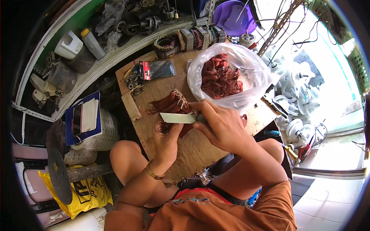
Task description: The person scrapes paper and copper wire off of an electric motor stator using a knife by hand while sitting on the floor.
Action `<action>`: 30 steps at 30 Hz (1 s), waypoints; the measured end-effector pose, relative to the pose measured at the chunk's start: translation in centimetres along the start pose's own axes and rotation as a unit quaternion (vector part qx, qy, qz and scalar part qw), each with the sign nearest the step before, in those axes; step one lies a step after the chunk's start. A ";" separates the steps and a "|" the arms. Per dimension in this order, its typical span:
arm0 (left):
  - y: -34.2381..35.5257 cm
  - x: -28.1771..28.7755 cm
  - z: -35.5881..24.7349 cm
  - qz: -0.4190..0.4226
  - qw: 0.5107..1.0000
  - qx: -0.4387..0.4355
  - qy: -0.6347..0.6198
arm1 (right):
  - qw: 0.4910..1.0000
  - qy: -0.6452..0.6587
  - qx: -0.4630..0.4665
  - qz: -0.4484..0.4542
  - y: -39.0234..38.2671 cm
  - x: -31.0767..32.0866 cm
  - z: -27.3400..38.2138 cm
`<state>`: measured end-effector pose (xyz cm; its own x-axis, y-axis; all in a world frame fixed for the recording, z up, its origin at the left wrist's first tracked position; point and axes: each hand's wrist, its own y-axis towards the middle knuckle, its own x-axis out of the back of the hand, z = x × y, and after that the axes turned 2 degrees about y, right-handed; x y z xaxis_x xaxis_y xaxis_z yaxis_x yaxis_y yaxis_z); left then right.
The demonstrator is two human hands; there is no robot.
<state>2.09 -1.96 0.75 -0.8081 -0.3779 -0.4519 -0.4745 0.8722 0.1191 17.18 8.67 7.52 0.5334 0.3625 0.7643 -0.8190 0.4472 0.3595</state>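
Observation:
My right hand is closed on the dark handle of a knife, whose broad, pale blade points left. Just below the blade, my left hand grips a dark red piece that looks like cloth or fibre, its thumb close to the blade's lower edge. The other left fingers are mostly hidden beneath. Directly beyond the blade lies a bundle of reddish-brown strips wound with pale string. Farther off, a white plastic bag stands open, full of similar tangled red-brown strips.
The wooden board carries a packet, small metal parts and pliers at its right edge. Motor stators line the back. A purple basin stands behind; white plastic parts are piled right.

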 end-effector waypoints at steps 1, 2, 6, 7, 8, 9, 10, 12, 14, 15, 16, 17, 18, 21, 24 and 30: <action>0.0 0.0 -0.1 0.000 1.000 0.000 0.000 | 1.000 -0.002 0.006 0.000 -0.1 0.0 -0.1; 0.0 -0.1 -0.3 0.007 1.000 -0.001 0.003 | 1.000 -0.005 0.012 0.001 -0.1 0.1 -0.1; 0.5 -0.2 -1.1 0.048 0.998 -0.011 0.045 | 0.999 -0.024 -0.002 0.026 -0.4 0.3 0.0; 0.5 -0.4 -1.1 0.050 0.998 -0.012 0.045 | 0.999 -0.028 -0.002 0.018 -0.4 0.2 0.3; 0.5 -0.7 -1.1 0.047 0.997 -0.034 0.058 | 0.999 -0.032 -0.002 0.011 -0.4 0.1 0.5; 0.4 -0.8 -1.1 0.044 0.995 -0.056 0.070 | 0.999 -0.033 -0.002 0.009 -0.4 0.0 0.7; 0.4 -0.7 -0.9 0.045 0.995 -0.056 0.070 | 0.999 -0.041 -0.007 -0.009 -0.4 -0.2 0.9; 0.2 -0.4 -0.3 0.034 0.990 -0.083 0.111 | 0.998 -0.049 -0.012 -0.028 -0.5 -0.6 1.2; -0.7 -0.9 -0.3 0.014 0.994 -0.049 0.095 | 0.999 -0.021 -0.025 -0.036 -0.4 -0.8 1.3; -0.9 -1.0 -0.3 0.004 0.996 -0.031 0.086 | 0.999 -0.021 -0.025 -0.037 -0.3 -0.9 1.5; -1.0 -1.0 -0.2 -0.007 0.997 -0.014 0.077 | 0.999 -0.017 -0.035 -0.039 -0.2 -0.9 1.8; -1.0 -0.7 0.0 -0.005 0.999 -0.020 0.048 | 0.998 -0.013 -0.045 -0.040 -0.1 -1.0 2.0; -1.0 -0.6 0.0 -0.005 0.999 -0.023 0.034 | 0.998 -0.013 -0.044 -0.040 0.1 -1.1 2.1; -0.8 -0.6 -0.3 -0.013 0.998 -0.011 0.053 | 0.998 -0.017 -0.054 -0.040 0.2 -1.4 2.0; -0.6 0.0 -0.6 0.011 0.996 -0.028 0.086 | 0.998 -0.018 -0.042 -0.041 0.2 -1.5 1.7; -0.2 -0.1 -1.2 0.016 0.999 -0.004 -0.037 | 0.999 -0.015 -0.015 -0.041 0.2 -1.1 1.6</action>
<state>1.83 -2.46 1.87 -0.7949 -0.3266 -0.5113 -0.4525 0.8805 0.1410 16.09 7.01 7.61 0.5914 0.2997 0.7486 -0.7660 0.4990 0.4053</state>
